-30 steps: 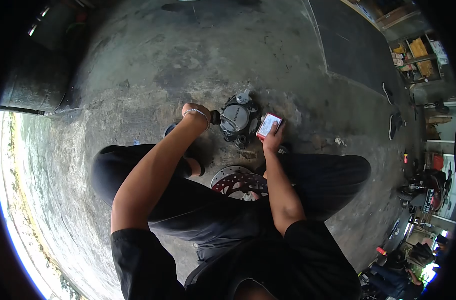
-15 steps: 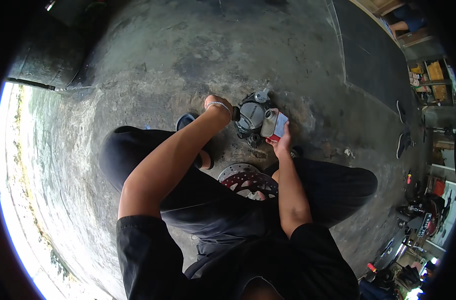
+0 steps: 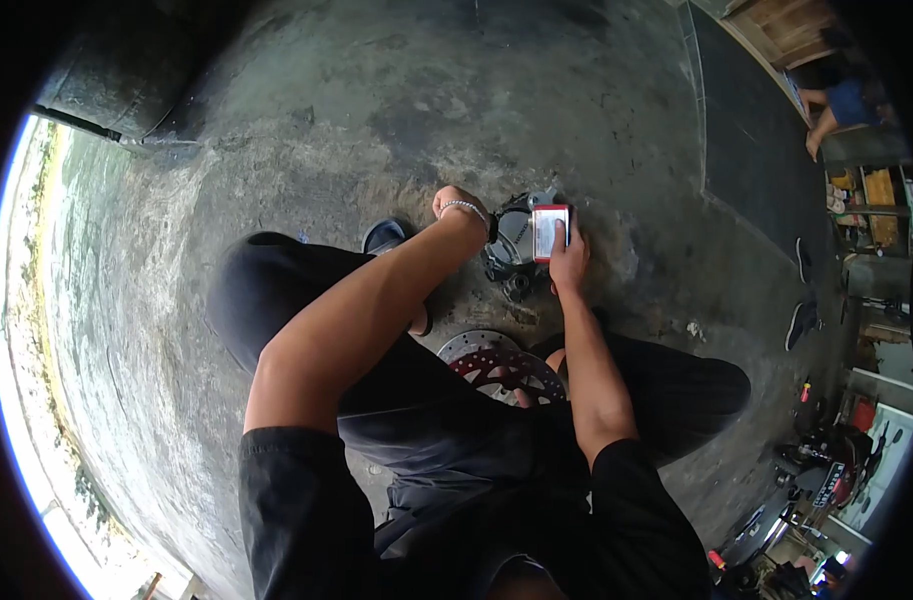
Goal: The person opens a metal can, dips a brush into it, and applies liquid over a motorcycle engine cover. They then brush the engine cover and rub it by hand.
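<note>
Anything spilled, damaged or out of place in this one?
Nothing clearly stands out. The floor around the metal cover is blotchy with dark and pale patches, possibly old stains. The red-edged container in the right hand hides part of the cover, so I can't rule out damage there.

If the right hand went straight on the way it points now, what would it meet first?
Beyond the red-edged item in the right hand, probably the grey metal piece at the far end of the engine cover; height is unclear, so the hand may pass above it.
</note>
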Available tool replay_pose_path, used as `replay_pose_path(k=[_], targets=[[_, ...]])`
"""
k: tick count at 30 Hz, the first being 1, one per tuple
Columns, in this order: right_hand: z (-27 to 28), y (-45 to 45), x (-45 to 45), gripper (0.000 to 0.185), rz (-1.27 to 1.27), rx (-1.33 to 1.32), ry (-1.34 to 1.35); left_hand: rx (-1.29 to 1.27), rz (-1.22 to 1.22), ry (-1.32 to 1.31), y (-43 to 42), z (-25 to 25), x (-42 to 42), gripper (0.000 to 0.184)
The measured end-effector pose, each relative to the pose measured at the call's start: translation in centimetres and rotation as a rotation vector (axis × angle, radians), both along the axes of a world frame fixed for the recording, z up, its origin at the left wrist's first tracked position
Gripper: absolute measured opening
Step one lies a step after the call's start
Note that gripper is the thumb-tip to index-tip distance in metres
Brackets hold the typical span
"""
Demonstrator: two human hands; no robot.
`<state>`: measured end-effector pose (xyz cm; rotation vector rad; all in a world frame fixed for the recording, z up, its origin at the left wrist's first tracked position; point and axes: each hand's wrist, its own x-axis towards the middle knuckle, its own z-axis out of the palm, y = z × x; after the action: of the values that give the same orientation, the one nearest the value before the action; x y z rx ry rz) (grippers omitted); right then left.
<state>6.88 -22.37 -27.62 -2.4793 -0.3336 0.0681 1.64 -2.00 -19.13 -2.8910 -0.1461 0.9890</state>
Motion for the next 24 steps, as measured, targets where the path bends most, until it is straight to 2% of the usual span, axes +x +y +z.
replay_pose_path(k=[6, 12, 17, 20, 22, 24], targets=[[0.9, 0.7, -0.3, 0.051, 0.054, -0.009, 0.036, 0.032, 0.039, 0.092, -0.6, -0.1, -0.2, 0.009], [1.5, 1.4, 0.3, 0.048, 0.123, -0.111, -0.070, 0.022, 0.089, 0.092, -0.3, 0.3, 1.0, 0.010], [2.4, 1.2, 0.5, 0.050, 0.097, -0.080, -0.083, -0.010, 0.087, 0.126, -0.2, 0.2, 0.9, 0.018], [2.4, -0.9, -1.5, 0.051, 0.087, -0.202, -0.061, -0.028, 0.112, 0.168, -1.4, -0.9, 0.1, 0.019], [3.1, 0.5, 0.5, 0.052, 0.115, -0.225, -0.095, -0.021, 0.158, 0.143, -0.2, -1.0, 1.6, 0.019], [4.4, -0.4, -0.7, 0.052, 0.125, -0.093, -0.232, -0.042, 0.149, 0.200, -1.5, -2.3, 0.6, 0.019]])
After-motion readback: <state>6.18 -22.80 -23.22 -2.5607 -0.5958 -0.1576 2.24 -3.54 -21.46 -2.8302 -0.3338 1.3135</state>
